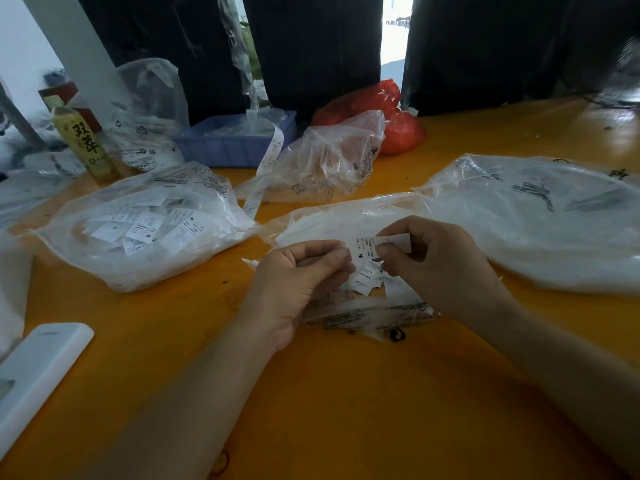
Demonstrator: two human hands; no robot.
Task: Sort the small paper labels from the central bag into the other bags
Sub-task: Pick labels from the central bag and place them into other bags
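While the left hand (304, 271) pinches 1 edge of a paper label (367, 249), the right hand (433, 261) pinches the other, just above the central bag (346, 220). A bag of labels (138, 230) lies left on the table (346, 393), another bag (536, 216) right

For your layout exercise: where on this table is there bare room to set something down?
Bare table lies near, between the forearms, and far right behind the right bag. Crowded: around the central bag, left bag and blue tray.

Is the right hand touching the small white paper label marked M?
Touching. The head view shows the right hand pinching the white paper label at its upper edge.
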